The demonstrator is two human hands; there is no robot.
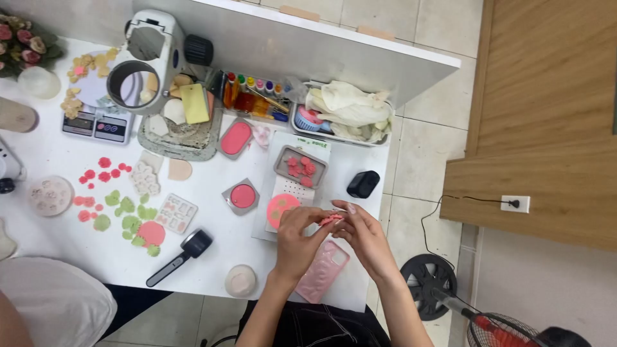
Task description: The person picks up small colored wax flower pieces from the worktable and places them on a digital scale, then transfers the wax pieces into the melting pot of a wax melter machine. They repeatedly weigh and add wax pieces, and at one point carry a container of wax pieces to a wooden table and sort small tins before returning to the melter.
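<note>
Grip: both hands pinch one small pink moulded piece (331,219) between their fingertips, left hand (297,239) from the left, right hand (368,239) from the right, fingers closed lightly around it. Held just above the table's (212,257) near right corner.

Directly beneath the hands: a pink rectangular mould (322,262) lying tilted at the near edge, partly hidden by the left wrist.

Just behind the hands: a white perforated board (290,186) carrying a pink disc (280,209) and a grey tray of pink pieces (300,166).

To the right of that, near the right edge: a black oval case (363,184).

To the left along the near edge: a pale round lump (241,280), then a black-handled tool (180,256).

Centre of table: two grey dishes of pink paste (242,195) (one square, one oblong further back), green and pink cut-outs (132,222) spread loosely.

Far edge: a white stand mixer (151,58), a row of small colour bottles (254,87), a basket of pale cloths (347,112) at the far right corner.

Left edge: a digital scale (96,125).

Floor, right of the table: a fan (427,276).
</note>
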